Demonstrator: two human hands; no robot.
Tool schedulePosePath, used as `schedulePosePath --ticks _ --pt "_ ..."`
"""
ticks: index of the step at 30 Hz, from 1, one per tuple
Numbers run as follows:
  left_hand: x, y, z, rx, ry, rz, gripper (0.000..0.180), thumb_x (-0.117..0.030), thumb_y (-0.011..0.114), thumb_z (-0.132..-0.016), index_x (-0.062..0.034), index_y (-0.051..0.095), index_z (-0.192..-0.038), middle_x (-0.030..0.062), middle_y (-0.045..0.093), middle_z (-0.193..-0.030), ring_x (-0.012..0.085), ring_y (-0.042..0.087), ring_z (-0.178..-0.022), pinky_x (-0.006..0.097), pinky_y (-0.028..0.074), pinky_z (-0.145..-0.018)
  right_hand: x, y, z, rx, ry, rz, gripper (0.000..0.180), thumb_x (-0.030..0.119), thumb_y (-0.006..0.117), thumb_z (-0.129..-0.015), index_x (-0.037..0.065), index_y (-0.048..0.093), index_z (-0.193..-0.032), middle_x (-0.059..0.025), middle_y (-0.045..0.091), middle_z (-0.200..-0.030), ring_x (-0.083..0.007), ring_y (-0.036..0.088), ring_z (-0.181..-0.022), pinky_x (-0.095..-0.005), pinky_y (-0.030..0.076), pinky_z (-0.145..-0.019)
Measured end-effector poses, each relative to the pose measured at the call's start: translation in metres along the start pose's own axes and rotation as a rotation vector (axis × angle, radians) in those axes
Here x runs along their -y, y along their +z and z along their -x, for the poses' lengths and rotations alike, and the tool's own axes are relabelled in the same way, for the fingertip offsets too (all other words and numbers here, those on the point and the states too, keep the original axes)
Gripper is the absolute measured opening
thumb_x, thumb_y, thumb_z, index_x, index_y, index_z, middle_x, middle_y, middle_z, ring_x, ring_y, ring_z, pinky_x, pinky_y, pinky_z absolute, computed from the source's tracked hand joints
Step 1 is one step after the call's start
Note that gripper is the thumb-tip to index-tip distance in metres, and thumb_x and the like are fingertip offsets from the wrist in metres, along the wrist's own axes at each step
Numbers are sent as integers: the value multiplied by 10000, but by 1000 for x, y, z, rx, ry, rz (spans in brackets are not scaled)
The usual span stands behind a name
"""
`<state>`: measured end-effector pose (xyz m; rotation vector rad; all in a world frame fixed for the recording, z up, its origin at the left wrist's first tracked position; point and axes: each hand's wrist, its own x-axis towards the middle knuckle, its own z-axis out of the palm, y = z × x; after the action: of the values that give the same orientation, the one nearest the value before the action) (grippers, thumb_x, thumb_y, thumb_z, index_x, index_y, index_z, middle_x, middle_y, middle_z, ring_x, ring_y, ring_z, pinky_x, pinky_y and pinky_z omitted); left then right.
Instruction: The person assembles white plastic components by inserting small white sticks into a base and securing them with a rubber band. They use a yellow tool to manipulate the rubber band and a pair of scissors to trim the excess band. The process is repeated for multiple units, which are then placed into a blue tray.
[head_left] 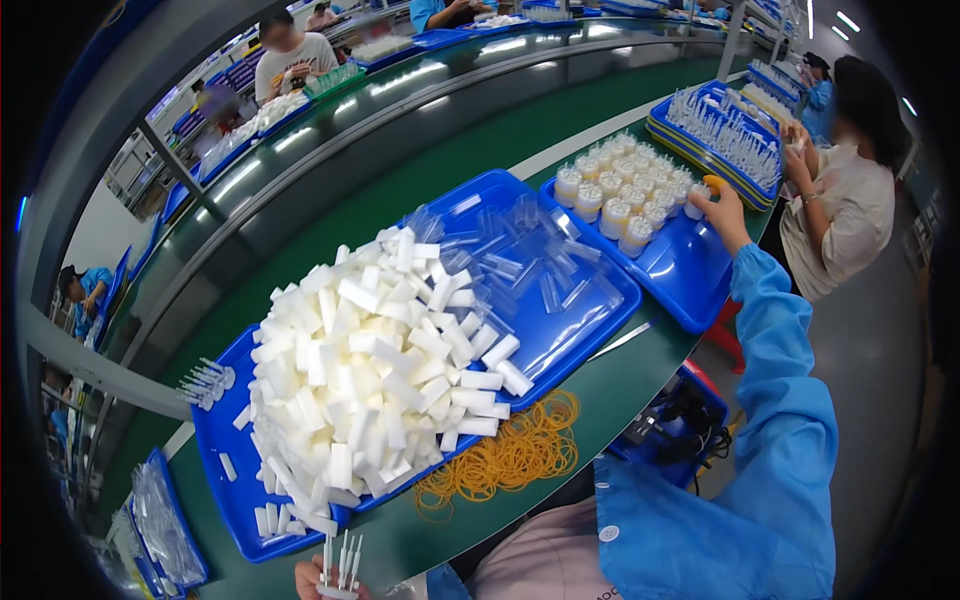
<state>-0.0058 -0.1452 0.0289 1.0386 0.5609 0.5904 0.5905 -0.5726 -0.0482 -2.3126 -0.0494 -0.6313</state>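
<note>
At the lower edge my left hand [308,580] is closed round a white plastic piece with several thin upright rods [343,567]. My right hand [727,216], one fingertip covered in orange, reaches to the far right tray. Its fingers close on a round white bundle [695,201] beside rows of similar bundles [617,180], many with yellow bands. Those stand in a blue tray [690,285]. White foam blocks [350,370] lie heaped across two blue trays in the middle. Clear plastic tubes [550,290] are scattered in the farther one, and orange rubber bands [505,455] lie loose on the green table.
Stacked trays of white rodded parts [725,130] stand at the far right, with a person [845,190] beside them. Another rodded piece [207,383] rests at the left tray's rim. Plastic bags [165,520] fill a tray at lower left. A metal rail [100,360] crosses the left side.
</note>
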Motion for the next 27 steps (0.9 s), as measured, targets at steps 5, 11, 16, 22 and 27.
schedulePosePath --ticks 5,11,16,22,27 --pt "9 6 1 -29 -18 8 424 -157 705 -771 -18 463 -1090 88 544 -986 178 541 -835 280 461 -699 55 -20 34 -172 -100 -296 401 152 684 -763 35 595 -1137 -82 620 -912 -137 581 -752 -237 460 -704" --pt "31 17 -2 22 -75 152 385 -144 726 -746 -49 447 -994 89 543 -896 176 550 -768 272 462 -652 226 -17 164 638 -642 -498 188 83 671 -760 95 681 -947 -38 651 -911 -176 604 -847 -303 470 -765" --pt "39 35 -4 129 -124 270 351 -122 712 -753 -60 439 -966 90 546 -873 202 549 -789 309 464 -667 251 27 203 684 -1060 -59 193 137 681 -716 132 645 -906 -25 582 -913 -211 531 -928 -361 404 -820" --pt "39 36 -5 141 -171 227 288 -130 685 -785 -79 424 -895 70 510 -855 181 503 -763 305 428 -678 241 54 212 609 -1079 -26 181 123 646 -728 106 637 -908 -46 596 -926 -229 540 -910 -378 401 -807" --pt "39 41 -9 125 -189 236 256 -104 669 -795 -75 432 -887 71 511 -857 179 508 -775 299 431 -680 226 24 212 681 -735 -285 194 78 587 -774 72 639 -961 -71 625 -908 -235 592 -824 -344 446 -757"
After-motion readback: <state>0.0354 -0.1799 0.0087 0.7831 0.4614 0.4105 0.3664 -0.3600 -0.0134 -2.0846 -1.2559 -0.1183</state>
